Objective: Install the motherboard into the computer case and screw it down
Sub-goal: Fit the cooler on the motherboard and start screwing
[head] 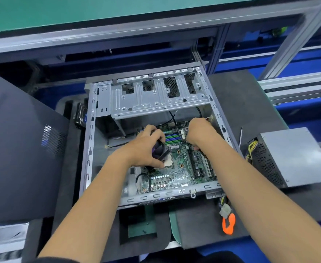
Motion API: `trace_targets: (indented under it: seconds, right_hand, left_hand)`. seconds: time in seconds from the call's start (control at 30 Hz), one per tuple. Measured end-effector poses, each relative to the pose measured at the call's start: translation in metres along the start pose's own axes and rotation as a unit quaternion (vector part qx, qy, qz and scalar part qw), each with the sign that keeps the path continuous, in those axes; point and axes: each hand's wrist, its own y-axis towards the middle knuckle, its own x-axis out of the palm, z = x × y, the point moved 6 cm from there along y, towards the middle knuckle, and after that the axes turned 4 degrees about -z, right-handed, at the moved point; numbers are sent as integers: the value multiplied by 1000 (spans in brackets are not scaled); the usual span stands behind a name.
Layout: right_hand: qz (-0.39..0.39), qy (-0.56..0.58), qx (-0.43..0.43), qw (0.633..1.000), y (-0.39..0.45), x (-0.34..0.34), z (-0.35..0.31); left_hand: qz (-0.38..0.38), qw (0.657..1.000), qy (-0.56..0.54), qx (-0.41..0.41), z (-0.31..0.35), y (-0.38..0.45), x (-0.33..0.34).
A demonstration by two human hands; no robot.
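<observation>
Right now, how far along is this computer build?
The green motherboard already lies inside the open metal case. In hand: the left hand grips the cooler fan on the board, and the right hand grips the board's far edge, apparently seating it. No screwdriver is in either hand, so screwing down looks still to come. The power supply sits outside the case.

Motherboard (176, 168): green, flat inside case, under both hands' fingers (155, 135). Computer case (91, 149): grey steel, open, lying on its side around them.
</observation>
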Motion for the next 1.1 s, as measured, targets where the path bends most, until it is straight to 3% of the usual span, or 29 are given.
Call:
trace_targets:
  seconds: [0.2, 0.33, 0.5, 0.7, 0.83, 0.97, 1.1]
  right_hand:
    - [-18, 6, -4, 1000, 3, 3, -3]
    - [34, 82, 21, 996, 13, 2, 2]
    - [69, 98, 36, 992, 15, 0, 6]
    - [15, 108, 30, 994, 16, 9, 5]
    - [23, 114, 36, 993, 14, 7, 7]
    - [46, 116, 46, 991, 13, 4, 9]
    - [49, 113, 44, 991, 10, 2, 8]
  left_hand:
    - [29, 997, 3, 67, 4, -10, -14]
    - [97, 993, -11, 60, 2, -14, -32]
    - [174, 984, -13, 43, 4, -18, -41]
    - [243, 969, -14, 40, 12, -26, -49]
    - [175, 977, -87, 86, 15, -24, -45]
    - [54, 993, 12, 99, 29, -7, -17]
    - [30, 994, 44, 91, 30, 6, -4]
